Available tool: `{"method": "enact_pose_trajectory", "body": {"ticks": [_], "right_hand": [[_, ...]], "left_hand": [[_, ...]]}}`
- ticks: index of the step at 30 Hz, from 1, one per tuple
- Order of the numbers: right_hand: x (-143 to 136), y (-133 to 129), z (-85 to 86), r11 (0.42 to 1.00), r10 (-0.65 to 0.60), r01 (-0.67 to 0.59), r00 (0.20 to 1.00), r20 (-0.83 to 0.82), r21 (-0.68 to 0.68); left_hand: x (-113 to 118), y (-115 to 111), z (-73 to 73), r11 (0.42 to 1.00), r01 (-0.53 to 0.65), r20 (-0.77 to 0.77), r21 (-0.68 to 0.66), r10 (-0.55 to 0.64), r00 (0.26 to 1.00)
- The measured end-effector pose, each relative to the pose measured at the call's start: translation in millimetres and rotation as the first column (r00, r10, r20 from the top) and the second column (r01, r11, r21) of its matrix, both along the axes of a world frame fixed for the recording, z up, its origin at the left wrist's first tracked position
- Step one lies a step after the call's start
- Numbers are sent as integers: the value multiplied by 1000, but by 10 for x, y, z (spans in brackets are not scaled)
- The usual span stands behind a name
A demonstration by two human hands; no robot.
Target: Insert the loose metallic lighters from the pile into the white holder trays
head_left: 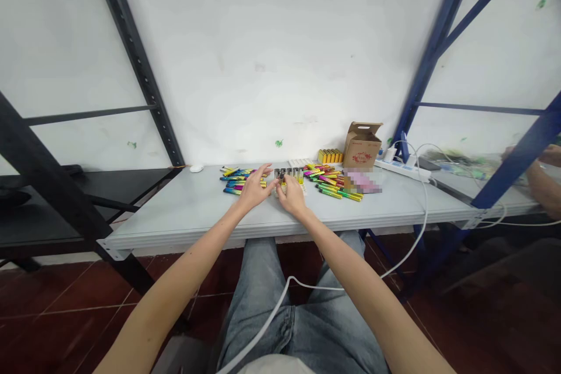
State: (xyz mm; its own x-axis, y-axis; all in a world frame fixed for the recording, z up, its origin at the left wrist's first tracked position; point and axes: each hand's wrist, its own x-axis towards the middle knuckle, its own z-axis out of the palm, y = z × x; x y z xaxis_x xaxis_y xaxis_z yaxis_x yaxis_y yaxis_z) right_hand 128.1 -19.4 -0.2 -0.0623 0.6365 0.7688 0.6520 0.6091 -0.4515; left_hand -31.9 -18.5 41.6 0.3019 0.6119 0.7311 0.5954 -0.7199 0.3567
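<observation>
Near the middle of the grey table (197,210), my left hand (255,188) has its fingers apart, its thumb reaching toward the other hand. Close beside it, my right hand (291,194) is closed around something small and dark, too small to name. Just behind my hands stands a row of small clear and yellow items with dark tops (295,174). Shiny blue, yellow and purple sticks (232,177) lie to the left of my left hand. A second pile of red, yellow and green sticks (328,181) spreads out to the right of my right hand.
An open cardboard box (362,151) stands at the back right, beside a block of yellow-orange items (330,156). A power strip (403,170) with white cables lies farther right. A round white object (196,168) sits at the back left. Another person's arm (543,184) shows at the right.
</observation>
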Motion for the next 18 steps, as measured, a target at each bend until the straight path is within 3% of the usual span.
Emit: {"method": "enact_pose_trajectory", "body": {"ticks": [3, 6, 10, 18], "right_hand": [[24, 15, -15, 999, -24, 17, 990, -141, -51], [63, 50, -42, 995, 12, -39, 961, -276, -94], [85, 100, -52, 987, 29, -87, 923, -383, -135], [-43, 214, 14, 986, 41, -97, 930, -365, -137]], "left_hand": [[1, 141, -195, 996, -67, 86, -53, 71, 994], [-7, 198, -323, 989, -100, 53, -107, 107, 993], [-7, 150, -324, 984, -117, -50, -132, 111, 993], [14, 82, -324, 978, -205, -211, -34, 194, 958]]}}
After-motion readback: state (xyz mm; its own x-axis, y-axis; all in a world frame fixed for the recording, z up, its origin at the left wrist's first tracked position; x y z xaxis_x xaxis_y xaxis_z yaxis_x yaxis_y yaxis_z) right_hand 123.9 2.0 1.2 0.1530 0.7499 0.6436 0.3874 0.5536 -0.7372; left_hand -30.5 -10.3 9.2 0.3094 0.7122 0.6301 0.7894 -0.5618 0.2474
